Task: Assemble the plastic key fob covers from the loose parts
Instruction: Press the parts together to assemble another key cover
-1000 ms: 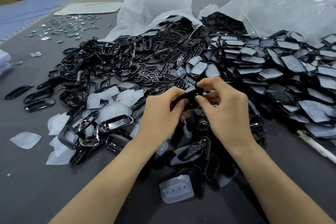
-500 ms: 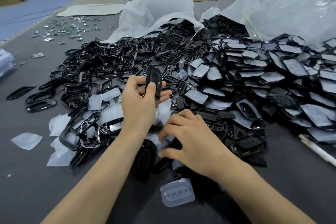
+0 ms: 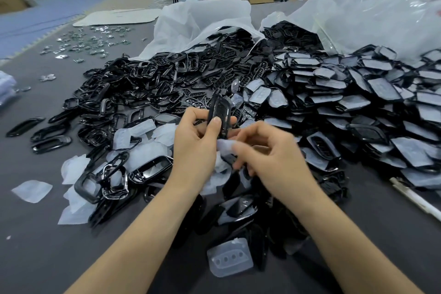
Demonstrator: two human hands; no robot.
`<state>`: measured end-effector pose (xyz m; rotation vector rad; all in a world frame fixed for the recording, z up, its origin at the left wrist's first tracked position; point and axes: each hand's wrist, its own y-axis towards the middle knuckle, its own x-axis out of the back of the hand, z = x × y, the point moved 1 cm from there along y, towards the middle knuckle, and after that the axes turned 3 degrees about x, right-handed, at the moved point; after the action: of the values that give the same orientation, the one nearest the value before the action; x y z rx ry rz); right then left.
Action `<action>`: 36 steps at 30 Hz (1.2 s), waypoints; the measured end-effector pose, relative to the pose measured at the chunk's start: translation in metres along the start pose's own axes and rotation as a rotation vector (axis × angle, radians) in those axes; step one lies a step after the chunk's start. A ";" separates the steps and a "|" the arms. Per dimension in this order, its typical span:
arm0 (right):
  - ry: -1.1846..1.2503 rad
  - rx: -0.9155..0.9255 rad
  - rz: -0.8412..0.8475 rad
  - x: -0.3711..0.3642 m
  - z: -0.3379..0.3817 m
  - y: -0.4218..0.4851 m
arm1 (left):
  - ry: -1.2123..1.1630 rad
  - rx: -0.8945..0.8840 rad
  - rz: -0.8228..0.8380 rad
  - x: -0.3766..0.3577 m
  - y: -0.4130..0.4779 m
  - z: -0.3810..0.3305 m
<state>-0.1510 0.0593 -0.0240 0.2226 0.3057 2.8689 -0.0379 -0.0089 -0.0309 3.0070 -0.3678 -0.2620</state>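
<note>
left hand (image 3: 194,145) — thumb and curled fingers grip a black cover shell (image 3: 219,114), upright, over the near middle of the parts pile (image 3: 167,83) | right hand (image 3: 272,155) — just right, blurred, curled fingertips pinching a translucent pad (image 3: 224,145) at the shell's lower end | grey table (image 3: 35,246)

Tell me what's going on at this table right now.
A person is putting key fob covers together. The left hand grips a black shell upright; the right hand pinches a translucent insert just below it. Loose black parts lie heaped on the grey table around them.
</note>
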 end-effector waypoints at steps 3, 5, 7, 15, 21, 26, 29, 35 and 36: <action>0.386 -0.129 -0.089 0.015 -0.001 0.007 | 0.051 0.010 0.016 -0.005 -0.005 0.000; 0.548 -0.151 -0.142 0.022 -0.001 0.010 | 0.022 0.030 0.030 -0.008 -0.008 0.000; 0.595 -0.158 -0.159 0.027 -0.001 0.012 | 0.000 0.048 0.061 -0.011 -0.011 -0.001; 0.659 -0.155 -0.020 0.029 0.002 0.012 | -0.031 0.063 0.067 -0.010 -0.012 -0.003; 0.646 -0.180 -0.068 0.030 -0.002 0.012 | -0.040 0.078 0.067 -0.011 -0.012 -0.005; 0.564 -0.075 -0.186 0.028 -0.001 0.014 | -0.028 0.084 0.088 -0.012 -0.012 -0.004; 0.472 -0.045 -0.197 0.028 -0.003 0.013 | -0.026 0.089 0.096 -0.013 -0.012 -0.004; 0.333 -0.063 -0.155 0.024 -0.005 0.010 | 0.041 0.088 0.081 -0.012 -0.013 -0.002; 0.316 -0.060 -0.151 0.024 -0.005 0.010 | 0.048 0.086 0.086 -0.012 -0.012 -0.002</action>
<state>-0.1772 0.0551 -0.0236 -0.2569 0.2790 2.7510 -0.0462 0.0061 -0.0289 3.0653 -0.5151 -0.1700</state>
